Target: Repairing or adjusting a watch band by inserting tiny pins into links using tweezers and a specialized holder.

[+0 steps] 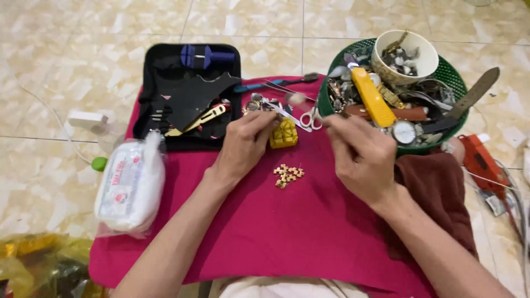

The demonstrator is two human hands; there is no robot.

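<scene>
My left hand [245, 144] rests on the magenta cloth [276, 232], its fingertips touching the yellow block-shaped holder [285, 135]. My right hand [361, 157] hovers to the right, fingers pinched at the rim of the green basket [455, 83]; what it pinches is too small to tell. A little pile of gold watch-band links [288, 175] lies on the cloth between the hands. Small scissors [312, 118] and tweezers [287, 88] lie just beyond the holder.
An open black tool case [187, 94] lies at the back left. The basket holds watches, straps, a yellow tool [371, 99] and a white bowl [406, 58] of parts. A white plastic packet [130, 185] sits left; a dark red cloth [436, 193] and orange device [480, 163] right.
</scene>
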